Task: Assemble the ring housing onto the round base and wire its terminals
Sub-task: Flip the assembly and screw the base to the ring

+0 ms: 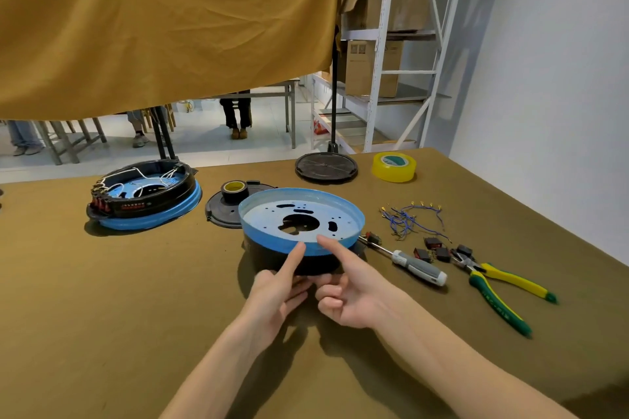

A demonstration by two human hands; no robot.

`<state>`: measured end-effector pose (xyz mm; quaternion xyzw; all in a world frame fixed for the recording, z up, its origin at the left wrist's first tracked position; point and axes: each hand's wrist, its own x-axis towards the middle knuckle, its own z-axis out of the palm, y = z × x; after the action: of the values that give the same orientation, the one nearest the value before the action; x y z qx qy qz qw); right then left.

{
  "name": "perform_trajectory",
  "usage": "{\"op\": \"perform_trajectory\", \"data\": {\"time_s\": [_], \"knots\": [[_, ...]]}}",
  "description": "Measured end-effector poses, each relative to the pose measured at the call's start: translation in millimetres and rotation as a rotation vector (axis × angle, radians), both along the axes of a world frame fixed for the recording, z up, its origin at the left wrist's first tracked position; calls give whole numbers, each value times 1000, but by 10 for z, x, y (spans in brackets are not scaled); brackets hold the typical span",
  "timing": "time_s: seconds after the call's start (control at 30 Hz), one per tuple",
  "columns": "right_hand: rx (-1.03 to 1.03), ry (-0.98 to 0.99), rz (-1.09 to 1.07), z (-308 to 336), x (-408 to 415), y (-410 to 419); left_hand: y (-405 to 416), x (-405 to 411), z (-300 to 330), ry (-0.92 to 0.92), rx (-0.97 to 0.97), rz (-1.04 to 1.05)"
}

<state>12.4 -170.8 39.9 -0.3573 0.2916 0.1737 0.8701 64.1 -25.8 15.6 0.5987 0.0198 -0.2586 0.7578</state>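
Head view: both index fingers, left hand (pixel 272 296) and right hand (pixel 350 296), press the blue round base (pixel 301 241) onto the black ring housing (pixel 272 257); I'd push evenly so it seats flat.

Screwdriver (pixel 413 262) right of base (pixel 301 221); pliers (pixel 493 282) farther right
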Motion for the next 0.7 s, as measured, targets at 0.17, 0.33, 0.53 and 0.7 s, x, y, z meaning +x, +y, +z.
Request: {"op": "perform_trajectory", "data": {"time_s": [0.17, 0.33, 0.53, 0.7], "knots": [[10, 3, -52, -65, 112, 166, 152, 148, 20, 104, -52, -7], [-34, -7, -93, -120, 228, 286, 192, 247, -38, 83, 29, 77], [-184, -40, -22, -116, 277, 249, 235, 349, -51, 30, 149, 26], [-350, -94, 149, -66, 217, 107, 233, 342, -54, 59, 105, -18]]}}
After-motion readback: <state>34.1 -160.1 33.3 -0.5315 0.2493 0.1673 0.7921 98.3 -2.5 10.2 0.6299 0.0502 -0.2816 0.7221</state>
